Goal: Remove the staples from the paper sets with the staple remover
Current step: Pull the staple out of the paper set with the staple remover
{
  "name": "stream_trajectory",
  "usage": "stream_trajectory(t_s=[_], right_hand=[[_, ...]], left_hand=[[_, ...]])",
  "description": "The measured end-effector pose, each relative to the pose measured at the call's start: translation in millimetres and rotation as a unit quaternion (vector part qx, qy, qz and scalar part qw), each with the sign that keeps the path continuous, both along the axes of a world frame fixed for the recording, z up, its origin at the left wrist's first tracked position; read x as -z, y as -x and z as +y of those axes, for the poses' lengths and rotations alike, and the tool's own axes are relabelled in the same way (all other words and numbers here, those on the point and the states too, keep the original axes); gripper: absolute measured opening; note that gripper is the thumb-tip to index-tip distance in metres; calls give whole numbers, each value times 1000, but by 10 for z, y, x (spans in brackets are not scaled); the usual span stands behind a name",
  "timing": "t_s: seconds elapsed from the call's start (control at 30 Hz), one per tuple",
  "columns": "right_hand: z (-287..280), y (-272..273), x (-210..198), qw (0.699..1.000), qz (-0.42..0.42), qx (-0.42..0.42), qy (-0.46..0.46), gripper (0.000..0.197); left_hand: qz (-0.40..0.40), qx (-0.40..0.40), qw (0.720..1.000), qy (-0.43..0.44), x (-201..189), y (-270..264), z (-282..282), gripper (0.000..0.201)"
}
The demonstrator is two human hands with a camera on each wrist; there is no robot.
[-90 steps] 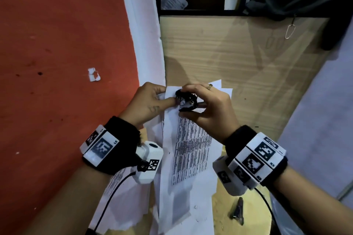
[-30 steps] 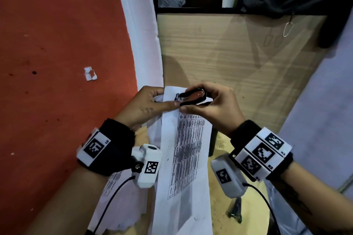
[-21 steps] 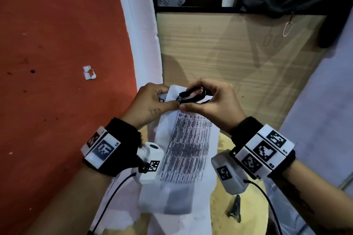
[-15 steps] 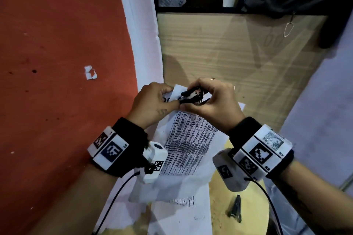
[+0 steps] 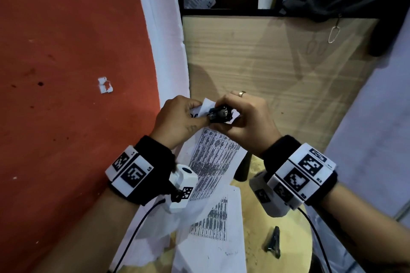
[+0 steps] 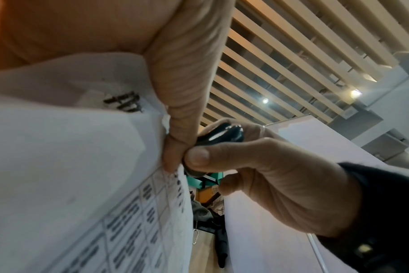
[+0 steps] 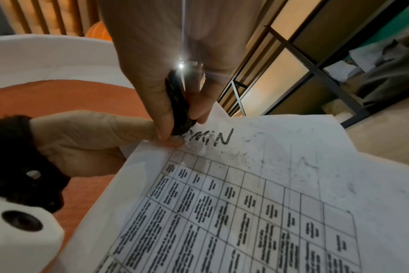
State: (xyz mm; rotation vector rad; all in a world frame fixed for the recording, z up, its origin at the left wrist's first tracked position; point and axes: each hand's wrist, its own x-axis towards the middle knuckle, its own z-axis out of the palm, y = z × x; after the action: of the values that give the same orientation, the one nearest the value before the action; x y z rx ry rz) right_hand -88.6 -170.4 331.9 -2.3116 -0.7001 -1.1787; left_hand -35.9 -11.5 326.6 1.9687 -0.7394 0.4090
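Observation:
A stapled paper set printed with a table hangs in the air between my hands. My left hand pinches its top corner, thumb on the sheet beside the tool. My right hand grips a black staple remover, thumb below and fingers above, squeezed onto that corner. In the left wrist view the remover sits right behind my left thumb, against the paper. The right wrist view shows the remover biting the corner by handwritten letters on the sheet. The staple itself is hidden.
More printed sheets lie on a round wooden stool below my hands, with a dark clip on it. A wooden panel stands ahead, a red floor with a paper scrap lies left.
The paper set has swung from hanging straight to slanting right, and a loose lower sheet now shows on the stool. Both hands stay at the top corner, the remover squeezed tighter.

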Motion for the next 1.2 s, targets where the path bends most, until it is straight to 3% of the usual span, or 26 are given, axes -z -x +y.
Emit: stream_trajectory(t_s=[0.1, 0.23, 0.3, 0.4, 0.57, 0.77, 0.97, 1.07, 1.2], right_hand=[[-8, -24, 29, 1000, -5, 10, -22, 31], [-4, -30, 31, 999, -7, -1, -37, 31], [9, -27, 14, 998, 7, -14, -53, 29], [22, -1, -24, 991, 60, -47, -113, 28], [32, 21, -73, 952, 155, -79, -251, 26], [-56, 9, -33, 955, 144, -51, -256, 25], [-417, -99, 364, 954, 177, 38, -241, 26], [-631, -70, 725, 951, 212, 111, -195, 26], [-841, -2, 1213, 939, 259, 162, -161, 26]], left_hand=[[-4, -20, 1000, 0, -3, 41, -23, 18], [9, -3, 1000, 28, 21, -5, -7, 20], [43, 43, 997, 52, 20, -7, 22, 13], [64, 103, 990, 70, 39, -17, 48, 24], [23, 58, 997, 46, 39, -19, 19, 16], [87, 87, 988, 95, 54, 0, 14, 31], [116, 37, 988, 91, 207, -142, 115, 23], [148, 68, 983, 82, 311, -237, 232, 2], [223, 69, 972, -20, 436, -556, 552, 6]])
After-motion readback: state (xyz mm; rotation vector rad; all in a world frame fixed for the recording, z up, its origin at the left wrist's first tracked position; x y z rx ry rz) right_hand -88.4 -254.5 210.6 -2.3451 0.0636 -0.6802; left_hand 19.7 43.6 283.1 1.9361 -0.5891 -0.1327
